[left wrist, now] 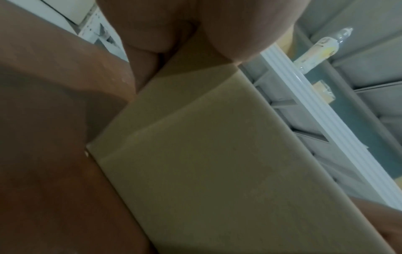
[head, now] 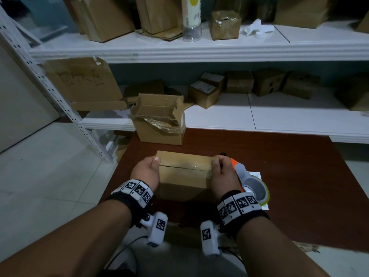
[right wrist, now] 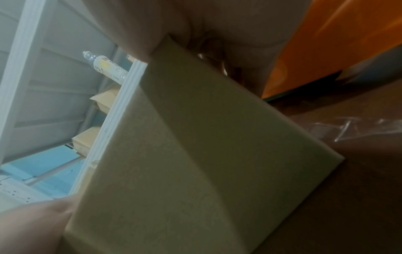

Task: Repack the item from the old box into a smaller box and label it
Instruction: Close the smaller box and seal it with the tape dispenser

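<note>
Small box (head: 184,172), flaps closed with clear tape near its right end, sits on the dark desk (head: 279,176). Left hand (head: 146,172) grips its left end, thumb on top, fingers hidden behind. Right hand (head: 222,173) grips the right end likewise. A tape dispenser (head: 249,180) lies just right, partly hidden. Behind, the old box (head: 159,119) stands open.

Both forearms are bare. Each wrist wears a black band (head: 137,193) ringed with white square tiles printed with black-and-white codes. Under each wrist hangs a white camera pod (head: 156,228) bearing one such code; thin dark cables trail from the pods at lower centre.
</note>
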{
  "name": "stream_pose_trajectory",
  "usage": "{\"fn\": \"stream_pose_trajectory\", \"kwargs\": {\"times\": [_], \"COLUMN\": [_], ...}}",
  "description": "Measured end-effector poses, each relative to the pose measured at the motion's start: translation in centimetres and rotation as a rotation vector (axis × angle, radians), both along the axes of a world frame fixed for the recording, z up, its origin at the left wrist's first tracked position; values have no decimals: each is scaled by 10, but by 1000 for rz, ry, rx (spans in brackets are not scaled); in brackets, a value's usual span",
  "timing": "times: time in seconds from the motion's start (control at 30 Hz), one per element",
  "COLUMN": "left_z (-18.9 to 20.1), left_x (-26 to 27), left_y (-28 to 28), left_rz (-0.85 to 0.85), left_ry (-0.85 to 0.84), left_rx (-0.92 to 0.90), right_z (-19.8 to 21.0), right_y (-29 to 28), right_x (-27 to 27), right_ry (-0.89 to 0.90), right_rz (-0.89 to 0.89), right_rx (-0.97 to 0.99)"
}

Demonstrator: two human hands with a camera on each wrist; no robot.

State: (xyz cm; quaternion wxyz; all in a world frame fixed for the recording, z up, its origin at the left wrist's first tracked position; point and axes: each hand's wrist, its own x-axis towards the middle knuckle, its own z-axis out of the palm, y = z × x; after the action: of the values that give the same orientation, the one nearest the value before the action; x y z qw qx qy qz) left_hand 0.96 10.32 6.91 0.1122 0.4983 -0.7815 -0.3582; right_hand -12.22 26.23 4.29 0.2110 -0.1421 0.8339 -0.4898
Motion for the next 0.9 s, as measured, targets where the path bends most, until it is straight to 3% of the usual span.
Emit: {"fn": "stream_pose_trajectory", "kwargs": {"times": [0.27,0.5,0.9], "left_z": [13,0,0], "left_x": [-15,-20,-19], "left_y": [1,9,7], "left_rz": [-65,-83,-125], "left_ry": [-116,-216,-212], "left_rx": [96,-15,-40], "right_z": [17,22,3], "right_y": [-1,-10,-1], "right_x": [3,16,-3], "right_ry": [-146,-12,18], "right_rz": [16,2,-8], "right_rx": [9,164,87]}}
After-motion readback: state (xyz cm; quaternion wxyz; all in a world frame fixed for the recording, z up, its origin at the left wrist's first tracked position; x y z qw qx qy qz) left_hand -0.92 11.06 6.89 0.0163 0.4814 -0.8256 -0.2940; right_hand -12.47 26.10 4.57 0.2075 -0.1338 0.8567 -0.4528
